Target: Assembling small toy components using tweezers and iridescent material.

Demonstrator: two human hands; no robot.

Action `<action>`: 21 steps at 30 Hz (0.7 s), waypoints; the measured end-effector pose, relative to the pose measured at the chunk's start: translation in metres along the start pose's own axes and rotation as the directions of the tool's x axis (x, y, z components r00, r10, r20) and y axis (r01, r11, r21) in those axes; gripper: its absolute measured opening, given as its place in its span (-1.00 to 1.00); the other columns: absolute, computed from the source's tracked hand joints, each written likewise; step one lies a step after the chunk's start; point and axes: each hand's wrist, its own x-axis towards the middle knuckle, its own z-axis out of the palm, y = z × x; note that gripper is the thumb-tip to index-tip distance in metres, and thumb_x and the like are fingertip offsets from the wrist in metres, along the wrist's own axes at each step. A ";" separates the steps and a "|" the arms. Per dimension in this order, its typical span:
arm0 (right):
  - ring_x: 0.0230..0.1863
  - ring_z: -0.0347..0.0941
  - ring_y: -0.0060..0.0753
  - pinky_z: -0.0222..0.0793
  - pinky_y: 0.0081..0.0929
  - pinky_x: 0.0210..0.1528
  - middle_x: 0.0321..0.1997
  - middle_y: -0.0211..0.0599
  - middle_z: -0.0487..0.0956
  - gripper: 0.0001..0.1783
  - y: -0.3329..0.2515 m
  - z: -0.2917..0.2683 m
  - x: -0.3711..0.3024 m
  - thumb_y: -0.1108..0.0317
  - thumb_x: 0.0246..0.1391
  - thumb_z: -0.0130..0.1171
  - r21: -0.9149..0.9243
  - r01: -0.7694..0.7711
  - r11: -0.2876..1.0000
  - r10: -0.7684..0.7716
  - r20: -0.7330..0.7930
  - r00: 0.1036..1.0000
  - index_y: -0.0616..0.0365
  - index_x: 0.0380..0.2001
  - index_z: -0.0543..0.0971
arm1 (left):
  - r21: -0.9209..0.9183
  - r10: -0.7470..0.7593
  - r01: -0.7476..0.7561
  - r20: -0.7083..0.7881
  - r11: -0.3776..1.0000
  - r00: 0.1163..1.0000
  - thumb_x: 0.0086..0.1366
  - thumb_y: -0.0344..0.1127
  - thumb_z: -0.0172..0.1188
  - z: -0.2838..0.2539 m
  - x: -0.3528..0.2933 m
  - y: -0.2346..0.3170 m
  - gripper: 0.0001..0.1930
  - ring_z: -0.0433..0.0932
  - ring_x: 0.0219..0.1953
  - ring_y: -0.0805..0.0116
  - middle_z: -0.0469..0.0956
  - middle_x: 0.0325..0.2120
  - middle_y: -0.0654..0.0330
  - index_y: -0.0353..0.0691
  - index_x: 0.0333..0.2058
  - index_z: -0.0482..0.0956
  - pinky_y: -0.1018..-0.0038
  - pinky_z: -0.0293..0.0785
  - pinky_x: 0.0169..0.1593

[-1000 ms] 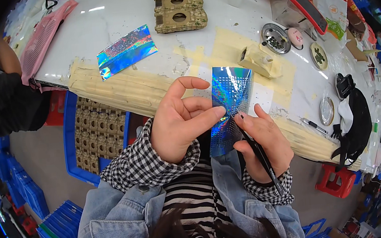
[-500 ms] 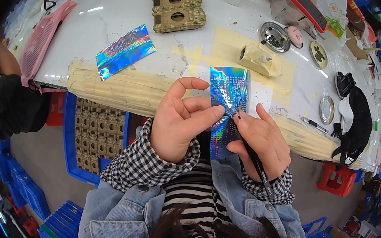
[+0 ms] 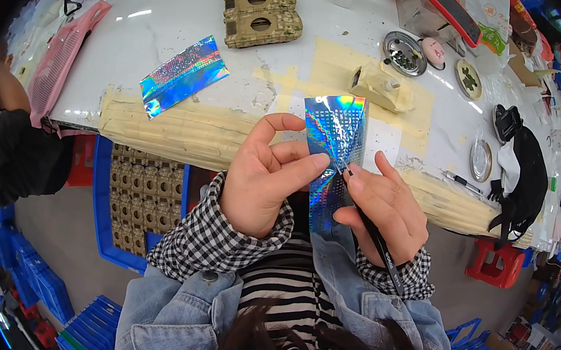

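Note:
My left hand (image 3: 259, 184) pinches the left edge of a shiny blue holographic sticker sheet (image 3: 337, 124) between thumb and fingers. The sheet hangs upright off the table's near edge and bends slightly at the pinch. Rows of small marks cover it. My right hand (image 3: 387, 211) grips black tweezers (image 3: 377, 240), their tips touching the sheet beside my left thumb. Whether the tips hold a sticker is too small to tell. A second holographic sheet (image 3: 185, 77) lies flat on the table to the left.
Three camouflage-patterned housings (image 3: 260, 9) stand in a column at the back. A blue crate (image 3: 104, 221) of similar parts sits lower left. At right are a tape-covered block (image 3: 381, 89), a round metal dish (image 3: 404, 54), a red-cased phone (image 3: 440, 6) and a black bag (image 3: 527, 176).
The held sheet has tilted slightly, so its reflections have shifted. Both hands and the tweezers stay almost in place.

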 end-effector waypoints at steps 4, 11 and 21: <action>-0.14 0.55 -0.18 0.39 -0.10 0.05 -0.28 -0.11 0.59 -0.56 0.000 0.001 0.001 0.40 -0.22 0.39 0.014 -0.014 1.000 0.015 -0.006 1.000 0.28 -0.19 0.55 | 0.012 0.007 -0.007 0.007 1.000 1.000 0.15 -0.61 0.15 -0.002 0.000 -0.001 -0.56 0.55 -0.23 0.47 0.58 -0.28 0.09 -0.28 -0.03 0.20 0.61 0.47 -0.16; -0.17 0.56 -0.19 0.41 -0.11 0.03 -0.29 -0.11 0.59 -0.56 -0.001 0.000 0.003 0.40 -0.21 0.38 0.006 -0.023 1.000 0.023 -0.002 1.000 0.29 -0.18 0.54 | 0.042 0.051 -0.051 0.003 0.998 0.999 0.14 -0.61 0.16 -0.003 0.001 -0.004 -0.57 0.54 -0.24 0.47 0.57 -0.31 0.09 -0.29 -0.04 0.20 0.60 0.47 -0.16; -0.15 0.56 -0.19 0.40 -0.11 0.03 -0.26 -0.07 0.59 -0.56 -0.001 0.002 0.000 0.37 -0.18 0.38 -0.030 0.035 0.999 -0.035 -0.016 0.999 0.30 -0.18 0.54 | -0.074 -0.056 0.058 0.035 0.996 0.998 0.17 -0.57 0.14 0.000 -0.001 0.002 -0.58 0.56 -0.29 0.45 0.58 -0.31 0.10 -0.27 -0.04 0.19 0.61 0.47 -0.23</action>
